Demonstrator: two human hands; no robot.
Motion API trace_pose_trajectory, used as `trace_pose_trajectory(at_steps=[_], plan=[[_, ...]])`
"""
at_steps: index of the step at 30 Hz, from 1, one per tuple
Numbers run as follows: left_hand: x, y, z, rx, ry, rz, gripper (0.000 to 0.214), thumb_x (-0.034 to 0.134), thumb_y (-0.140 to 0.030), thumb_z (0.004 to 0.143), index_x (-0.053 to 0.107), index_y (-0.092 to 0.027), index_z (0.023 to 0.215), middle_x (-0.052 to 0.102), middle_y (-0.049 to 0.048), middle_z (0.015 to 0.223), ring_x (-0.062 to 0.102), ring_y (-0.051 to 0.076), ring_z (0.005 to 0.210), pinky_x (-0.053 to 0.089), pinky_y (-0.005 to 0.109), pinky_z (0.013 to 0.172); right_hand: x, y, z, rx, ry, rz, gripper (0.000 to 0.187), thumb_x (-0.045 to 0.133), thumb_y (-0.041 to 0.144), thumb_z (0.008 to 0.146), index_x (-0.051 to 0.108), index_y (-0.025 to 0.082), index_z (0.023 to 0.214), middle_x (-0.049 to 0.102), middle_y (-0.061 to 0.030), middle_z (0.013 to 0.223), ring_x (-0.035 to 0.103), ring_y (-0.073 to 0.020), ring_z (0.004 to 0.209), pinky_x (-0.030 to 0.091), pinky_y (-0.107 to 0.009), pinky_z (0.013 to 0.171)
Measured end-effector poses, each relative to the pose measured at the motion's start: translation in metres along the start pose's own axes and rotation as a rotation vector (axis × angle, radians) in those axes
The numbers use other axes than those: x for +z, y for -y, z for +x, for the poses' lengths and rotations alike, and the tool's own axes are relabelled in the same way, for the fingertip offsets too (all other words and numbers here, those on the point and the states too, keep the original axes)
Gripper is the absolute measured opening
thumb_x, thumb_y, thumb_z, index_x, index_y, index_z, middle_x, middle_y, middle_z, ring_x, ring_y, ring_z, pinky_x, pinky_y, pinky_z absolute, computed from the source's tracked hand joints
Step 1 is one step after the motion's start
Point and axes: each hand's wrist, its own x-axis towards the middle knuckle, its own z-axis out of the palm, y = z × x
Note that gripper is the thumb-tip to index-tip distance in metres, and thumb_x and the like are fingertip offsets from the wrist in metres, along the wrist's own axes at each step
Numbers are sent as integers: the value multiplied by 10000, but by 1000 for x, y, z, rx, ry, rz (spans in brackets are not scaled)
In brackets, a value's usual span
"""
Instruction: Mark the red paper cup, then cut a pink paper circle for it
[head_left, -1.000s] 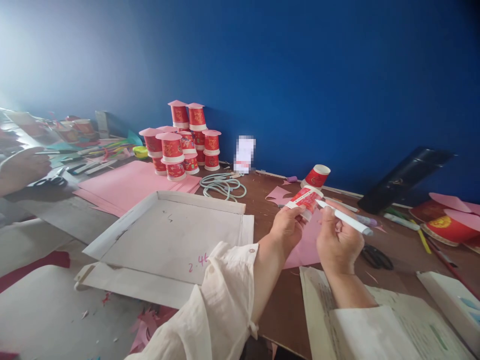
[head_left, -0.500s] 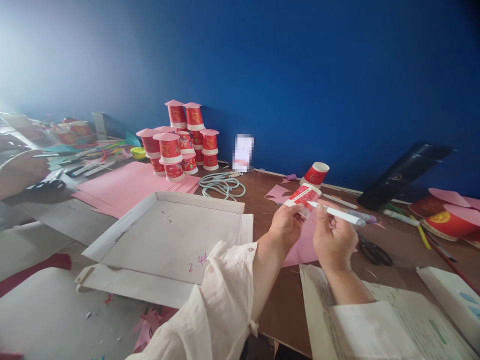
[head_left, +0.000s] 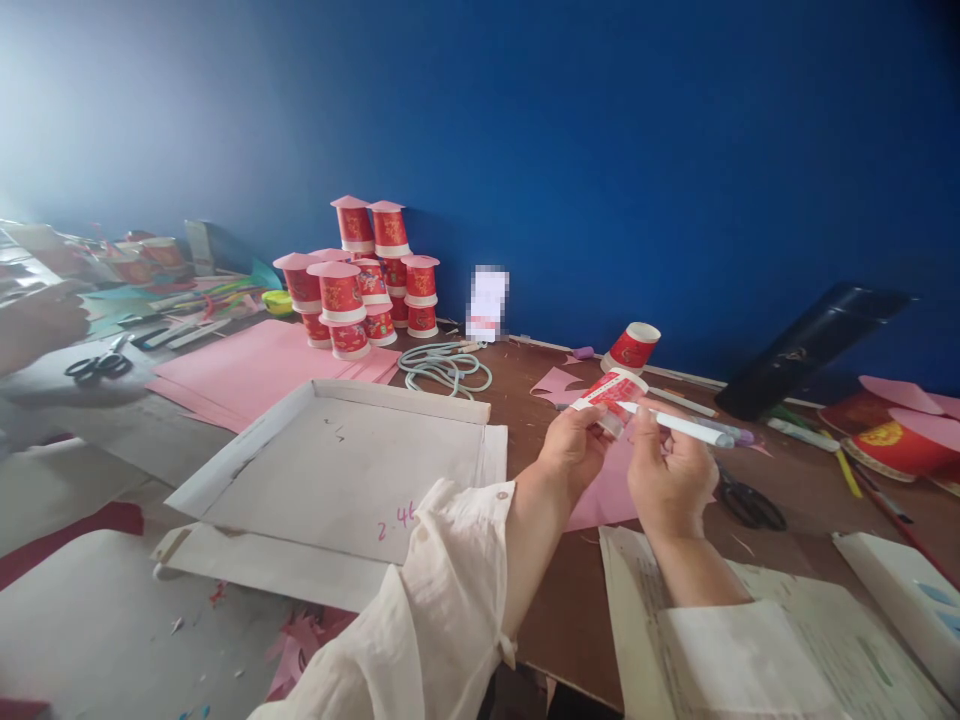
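My left hand (head_left: 576, 448) is closed on a red and white paper cup (head_left: 613, 392), which is tilted on its side. In my right hand (head_left: 670, 470) is a white marker pen (head_left: 694, 430), its tip at the cup's printed side. I cannot tell whether the tip touches. Just behind stands another red paper cup (head_left: 631, 347). Under my hands lies pink paper (head_left: 600, 495), and black-handled scissors (head_left: 752, 498) rest right of my right wrist.
Stacked red cups with pink tops (head_left: 341, 290) stand by the blue wall, near a coiled cable (head_left: 450, 370). A shallow white box (head_left: 300, 480) lies left. A black bottle (head_left: 814, 350) leans at the right. Another person's hand (head_left: 41, 325) shows at far left.
My hands keep almost the same pose, with the cup and pen barely shifted. At far left the other person's hand has drawn back, and scissors there now show plainly on the table.
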Motion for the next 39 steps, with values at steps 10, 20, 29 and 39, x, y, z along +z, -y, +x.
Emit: trace_pose_trajectory(at_steps=[10, 20, 29, 39], plan=[[2, 0, 0, -24, -43, -32, 126, 627, -36, 717, 656, -155, 747, 647, 33, 719, 585, 135, 658, 439, 278, 771, -3, 7, 2, 21, -49, 32, 471, 485, 531, 967, 749, 148, 1042, 763, -136, 899, 699, -240, 733, 537, -393, 793], [3, -2, -2, -40, -37, -19, 107, 639, -49, 725, 649, -153, 749, 623, 37, 734, 565, 137, 675, 439, 273, 788, -3, 7, 2, 60, -14, -22, 504, 471, 562, 948, 748, 146, 1012, 738, -117, 779, 682, -257, 732, 522, -389, 760], [-2, 1, 4, -30, -43, -16, 111, 683, -75, 709, 657, -165, 770, 631, 59, 784, 600, 173, 750, 459, 309, 820, -3, 8, 2, 58, -39, -44, 504, 466, 554, 940, 759, 147, 989, 749, -136, 835, 683, -268, 780, 510, -391, 765], [-1, 0, 4, -24, -71, -43, 96, 641, -60, 742, 651, -147, 782, 638, 68, 826, 596, 147, 734, 458, 289, 845, -2, 7, 2, 75, -11, -15, 505, 482, 569, 932, 752, 148, 992, 742, -131, 812, 690, -271, 786, 520, -399, 774]])
